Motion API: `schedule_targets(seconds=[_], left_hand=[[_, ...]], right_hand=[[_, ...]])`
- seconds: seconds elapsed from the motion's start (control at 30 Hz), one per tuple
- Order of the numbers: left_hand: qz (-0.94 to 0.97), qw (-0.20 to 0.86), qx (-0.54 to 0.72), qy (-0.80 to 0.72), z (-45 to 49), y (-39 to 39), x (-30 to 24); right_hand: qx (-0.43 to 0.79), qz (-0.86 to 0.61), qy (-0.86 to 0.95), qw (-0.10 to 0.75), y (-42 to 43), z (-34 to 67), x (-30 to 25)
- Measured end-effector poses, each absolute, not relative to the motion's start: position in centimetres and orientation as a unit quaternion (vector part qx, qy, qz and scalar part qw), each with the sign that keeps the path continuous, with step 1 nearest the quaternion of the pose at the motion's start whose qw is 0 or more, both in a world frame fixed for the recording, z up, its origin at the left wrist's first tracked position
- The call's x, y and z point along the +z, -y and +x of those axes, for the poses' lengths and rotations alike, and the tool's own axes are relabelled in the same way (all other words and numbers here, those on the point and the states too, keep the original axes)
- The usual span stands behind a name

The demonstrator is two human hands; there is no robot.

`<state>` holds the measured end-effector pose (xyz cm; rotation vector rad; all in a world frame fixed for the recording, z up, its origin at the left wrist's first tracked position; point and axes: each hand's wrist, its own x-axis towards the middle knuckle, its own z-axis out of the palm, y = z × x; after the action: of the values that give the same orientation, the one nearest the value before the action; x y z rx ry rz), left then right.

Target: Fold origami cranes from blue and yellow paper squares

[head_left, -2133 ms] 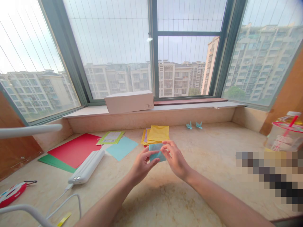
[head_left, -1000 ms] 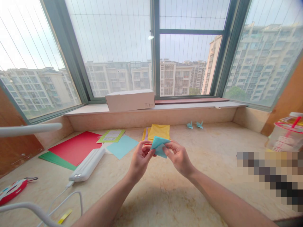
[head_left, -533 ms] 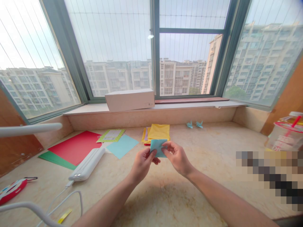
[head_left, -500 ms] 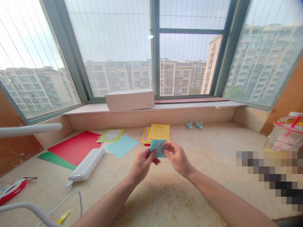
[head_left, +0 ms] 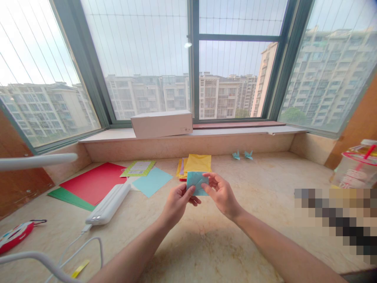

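Left hand (head_left: pixel 176 201) and right hand (head_left: pixel 223 195) pinch folded light-blue paper (head_left: pixel 196 179) by opposite sides; rectangular, creased. Far white box (head_left: pixel 160 125): print too small to read; right cup (head_left: pixel 353 172): lettering unclear.

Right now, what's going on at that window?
A person is holding a small, creased blue paper with both hands: the left hand pinches its left side, and the right hand its right side. Beyond it is a yellow pile. Farther back, to the right, two blue paper birds sit on the counter. A red sheet, a green sheet and a bigger blue sheet lie to the left.
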<state>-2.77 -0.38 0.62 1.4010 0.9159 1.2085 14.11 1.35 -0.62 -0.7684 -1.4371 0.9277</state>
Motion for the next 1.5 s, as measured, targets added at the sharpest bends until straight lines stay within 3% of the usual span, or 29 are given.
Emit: schedule_targets(seconds=[0.53,0.73,0.9,1.07,1.3,1.5], left_hand=[[0.603,0.499,0.498,-0.373,-2.9,0.2,0.3],[0.720,0.400,0.377,-0.424,-3.8,0.0,0.0],[0.699,0.477,0.359,-0.394,-3.9,-0.1,-0.1],[0.654,0.550,0.396,-0.337,-4.0,-0.3,0.5],[0.642,0.570,0.394,-0.328,-4.1,0.1,1.3],[0.641,0.580,0.378,-0.331,-4.2,0.4,1.5]], right_hand=[[0.398,-0.325,0.592,0.621,-1.7,14.2,-0.7],[0.226,-0.335,0.750,0.523,-1.3,14.9,-0.4],[0.147,-0.309,0.814,0.469,-1.4,15.4,-0.5],[0.121,-0.274,0.814,0.497,-1.5,15.8,-0.4],[0.099,-0.245,0.812,0.521,-2.0,16.2,-0.8],[0.066,-0.225,0.847,0.477,-1.5,16.6,0.2]])
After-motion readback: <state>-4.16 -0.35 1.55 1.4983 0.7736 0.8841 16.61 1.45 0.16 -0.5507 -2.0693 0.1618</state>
